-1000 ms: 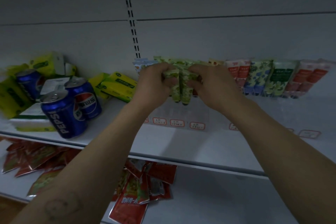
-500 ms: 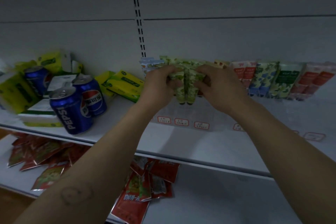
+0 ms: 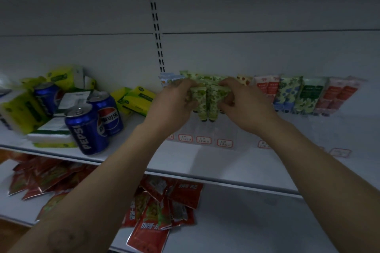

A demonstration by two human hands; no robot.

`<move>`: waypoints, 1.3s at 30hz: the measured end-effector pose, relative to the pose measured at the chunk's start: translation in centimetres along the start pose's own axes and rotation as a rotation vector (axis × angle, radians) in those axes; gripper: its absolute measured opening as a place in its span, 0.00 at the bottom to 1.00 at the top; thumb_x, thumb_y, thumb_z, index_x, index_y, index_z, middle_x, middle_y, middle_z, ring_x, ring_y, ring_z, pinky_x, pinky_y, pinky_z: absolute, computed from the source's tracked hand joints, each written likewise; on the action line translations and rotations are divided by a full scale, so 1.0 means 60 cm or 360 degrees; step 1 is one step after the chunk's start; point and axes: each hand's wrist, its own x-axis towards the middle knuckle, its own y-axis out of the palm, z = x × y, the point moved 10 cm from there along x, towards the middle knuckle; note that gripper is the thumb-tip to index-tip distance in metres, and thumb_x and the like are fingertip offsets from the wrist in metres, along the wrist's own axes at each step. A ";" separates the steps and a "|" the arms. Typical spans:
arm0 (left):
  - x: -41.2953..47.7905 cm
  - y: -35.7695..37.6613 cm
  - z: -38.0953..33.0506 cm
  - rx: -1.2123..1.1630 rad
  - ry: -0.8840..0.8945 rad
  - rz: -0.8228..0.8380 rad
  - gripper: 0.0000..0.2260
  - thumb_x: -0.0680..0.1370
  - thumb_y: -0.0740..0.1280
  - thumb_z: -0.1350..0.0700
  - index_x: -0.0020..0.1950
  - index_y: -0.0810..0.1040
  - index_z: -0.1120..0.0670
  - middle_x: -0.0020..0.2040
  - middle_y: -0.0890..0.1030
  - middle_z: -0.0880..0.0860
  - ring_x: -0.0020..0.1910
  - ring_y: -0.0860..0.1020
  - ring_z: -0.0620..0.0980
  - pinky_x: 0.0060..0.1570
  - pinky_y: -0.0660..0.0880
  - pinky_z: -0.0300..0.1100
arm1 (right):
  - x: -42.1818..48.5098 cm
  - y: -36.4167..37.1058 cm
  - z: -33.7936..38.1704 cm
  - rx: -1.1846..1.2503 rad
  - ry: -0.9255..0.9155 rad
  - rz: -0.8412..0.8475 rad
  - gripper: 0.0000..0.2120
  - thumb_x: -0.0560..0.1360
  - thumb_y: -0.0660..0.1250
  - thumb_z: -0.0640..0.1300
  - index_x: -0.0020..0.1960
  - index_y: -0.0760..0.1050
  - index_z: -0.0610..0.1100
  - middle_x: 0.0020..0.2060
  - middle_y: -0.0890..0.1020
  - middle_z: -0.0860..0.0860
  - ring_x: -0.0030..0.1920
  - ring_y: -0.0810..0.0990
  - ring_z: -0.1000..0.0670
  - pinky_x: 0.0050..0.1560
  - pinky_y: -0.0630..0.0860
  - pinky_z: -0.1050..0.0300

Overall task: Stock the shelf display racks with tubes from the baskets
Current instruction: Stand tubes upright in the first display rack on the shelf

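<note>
Item: two green-patterned tubes (image 3: 205, 104), caps down, between the fingertips. Left hand (image 3: 174, 104) and right hand (image 3: 246, 104): fingers curled, pinching the pair from either side. Clear display rack (image 3: 205, 129) directly beneath fingers. Advised: lower squarely, upright, releasing once seated.

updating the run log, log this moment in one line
step: racking | left hand: grips green tubes | right hand: grips green tubes | at: rack

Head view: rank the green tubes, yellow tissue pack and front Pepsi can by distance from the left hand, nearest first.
1. green tubes: held in the left hand, centre.
2. yellow tissue pack: just to its left.
3. front Pepsi can: far left, shelf front.
</note>
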 end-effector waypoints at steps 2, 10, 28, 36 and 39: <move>-0.022 -0.001 -0.006 0.0187 0.0037 0.0050 0.21 0.77 0.68 0.52 0.69 0.69 0.51 0.62 0.75 0.55 0.51 0.79 0.57 0.43 0.77 0.53 | -0.010 -0.009 0.008 -0.0004 0.0028 -0.0050 0.24 0.75 0.67 0.46 0.69 0.66 0.49 0.44 0.82 0.51 0.46 0.79 0.46 0.43 0.77 0.53; -0.165 0.043 -0.011 0.0181 -0.0023 0.0485 0.20 0.78 0.65 0.45 0.68 0.70 0.48 0.64 0.74 0.49 0.58 0.76 0.51 0.51 0.75 0.48 | -0.111 0.063 0.085 -0.0148 0.0007 0.0344 0.21 0.77 0.64 0.56 0.66 0.64 0.50 0.48 0.81 0.51 0.43 0.79 0.48 0.42 0.77 0.51; -0.553 0.203 0.066 -0.0006 -0.0588 0.1015 0.18 0.77 0.67 0.46 0.65 0.73 0.49 0.60 0.78 0.50 0.58 0.76 0.52 0.49 0.72 0.42 | -0.447 0.354 0.057 -0.0133 0.0307 0.1367 0.23 0.75 0.67 0.52 0.67 0.67 0.47 0.56 0.78 0.46 0.52 0.78 0.44 0.49 0.76 0.51; -0.703 0.305 0.085 -0.0148 -0.0891 0.1493 0.19 0.74 0.70 0.50 0.64 0.74 0.52 0.59 0.79 0.54 0.58 0.76 0.54 0.54 0.74 0.43 | -0.659 0.472 0.019 0.0124 0.0695 0.1776 0.27 0.74 0.67 0.52 0.70 0.65 0.48 0.54 0.79 0.43 0.49 0.79 0.43 0.47 0.78 0.54; -0.748 0.336 0.077 -0.0023 -0.0812 0.1750 0.22 0.74 0.70 0.48 0.66 0.72 0.53 0.61 0.78 0.56 0.60 0.76 0.56 0.56 0.74 0.47 | -0.685 0.490 0.014 0.0083 0.0682 0.1926 0.28 0.76 0.67 0.51 0.72 0.62 0.46 0.52 0.79 0.42 0.46 0.79 0.42 0.45 0.80 0.48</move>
